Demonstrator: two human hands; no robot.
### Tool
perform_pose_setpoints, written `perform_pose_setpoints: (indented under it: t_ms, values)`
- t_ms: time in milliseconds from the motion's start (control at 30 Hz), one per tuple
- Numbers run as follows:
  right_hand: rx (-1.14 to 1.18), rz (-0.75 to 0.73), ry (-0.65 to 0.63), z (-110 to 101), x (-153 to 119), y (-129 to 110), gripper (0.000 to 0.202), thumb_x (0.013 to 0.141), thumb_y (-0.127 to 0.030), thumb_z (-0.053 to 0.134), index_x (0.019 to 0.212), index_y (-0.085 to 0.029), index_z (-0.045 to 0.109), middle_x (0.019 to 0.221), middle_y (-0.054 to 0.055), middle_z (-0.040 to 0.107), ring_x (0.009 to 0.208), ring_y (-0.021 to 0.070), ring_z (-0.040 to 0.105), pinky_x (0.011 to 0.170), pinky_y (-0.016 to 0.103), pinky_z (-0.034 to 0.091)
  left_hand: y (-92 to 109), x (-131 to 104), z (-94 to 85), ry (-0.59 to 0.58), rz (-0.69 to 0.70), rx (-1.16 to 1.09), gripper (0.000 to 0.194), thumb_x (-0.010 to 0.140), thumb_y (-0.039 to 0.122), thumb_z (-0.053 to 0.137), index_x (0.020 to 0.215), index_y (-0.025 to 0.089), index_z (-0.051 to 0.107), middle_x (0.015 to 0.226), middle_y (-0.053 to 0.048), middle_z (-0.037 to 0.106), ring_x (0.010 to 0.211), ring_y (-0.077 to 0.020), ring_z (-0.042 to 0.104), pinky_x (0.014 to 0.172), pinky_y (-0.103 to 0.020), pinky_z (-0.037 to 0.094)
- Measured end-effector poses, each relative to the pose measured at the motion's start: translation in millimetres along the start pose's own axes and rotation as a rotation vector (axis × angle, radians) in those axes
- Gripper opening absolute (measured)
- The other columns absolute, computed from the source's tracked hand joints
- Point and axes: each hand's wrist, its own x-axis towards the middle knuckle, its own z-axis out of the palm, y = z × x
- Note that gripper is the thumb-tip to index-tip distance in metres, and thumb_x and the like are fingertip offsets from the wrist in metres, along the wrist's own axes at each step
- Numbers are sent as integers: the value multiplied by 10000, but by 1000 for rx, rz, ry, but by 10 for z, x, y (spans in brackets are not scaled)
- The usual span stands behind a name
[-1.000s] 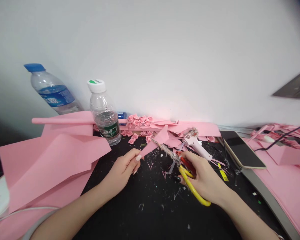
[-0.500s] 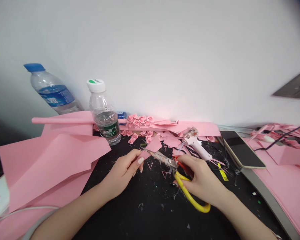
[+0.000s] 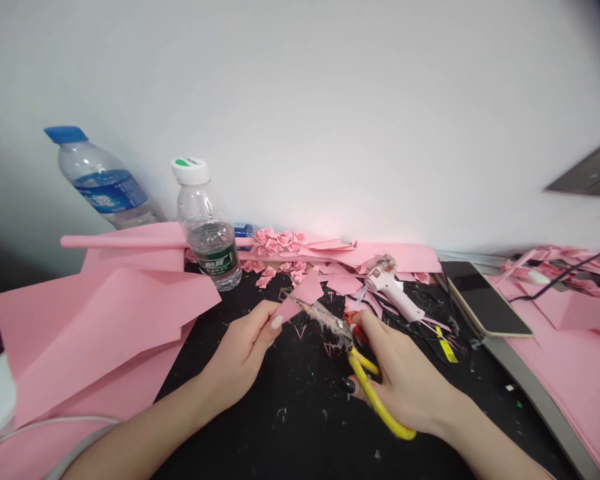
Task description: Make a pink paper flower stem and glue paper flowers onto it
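Left hand point(image 3: 243, 353) first: thumb and index are pinched tight on the narrow end of a pink strip point(image 3: 309, 288), white nail on the thumb. Can't really tell what the other fingers are up to, they're mostly tucked out of view. The strip sticks up and away from the fingertips, wide end over the table point(image 3: 300, 427).

Right hand point(image 3: 410, 383) is wrapped around the scissors point(image 3: 363, 379), one handle red, one yellow. A white-nailed digit sits at the red handle, and another one pokes out below with a black nail, a bit apart from the rest. The blades are caked in gunk and cross the strip just beside the left fingertips. No idea how far apart the blades are, too blurry there.

Labels, going outward: the green-labelled bottle point(image 3: 211, 233) stands upright with big white characters that look like 怡宝; the line under them is too small. White cap with a green mark. The blue-capped bottle point(image 3: 105, 183) leans on the wall point(image 3: 380, 120), and the white lettering on its blue label won't resolve for me. The yellow tag point(image 3: 446, 345) has tiny marks, unreadable.

Around that: paper roses point(image 3: 279, 242) bunched by the wall, a white glue gun point(image 3: 396, 291) lying past the right hand, a dark-screened phone point(image 3: 485, 298) to its right, and big pink sheets point(image 3: 105, 327) on the left.
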Motion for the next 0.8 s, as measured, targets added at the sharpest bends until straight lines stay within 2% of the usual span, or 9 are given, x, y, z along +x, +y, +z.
perform_pose_setpoints:
  t_ms: [367, 600, 800]
  values:
    - [89, 10, 15, -17, 31, -35, 277, 615, -187, 570, 778, -226, 349, 770, -12, 494, 612, 140, 376, 544, 260, 300, 30, -9, -1, -41, -18, 52, 297, 956, 395, 294, 842, 201, 487, 645, 38, 421, 577, -125, 386, 552, -236, 323]
    - [126, -33, 41, 15, 39, 7, 276, 673, -241, 613, 698, -221, 339, 682, -37, 434, 581, 122, 324, 523, 242, 273, 30, -21, 14, -38, -24, 55, 310, 949, 388, 298, 868, 190, 523, 704, 11, 498, 612, -130, 437, 574, -229, 385]
    - [154, -52, 68, 41, 58, 46, 365, 693, -292, 659, 630, -216, 308, 619, -55, 387, 548, 102, 298, 495, 225, 246, 29, -14, 5, -72, -38, 25, 296, 953, 387, 291, 815, 199, 474, 664, 32, 423, 594, -126, 389, 564, -228, 350]
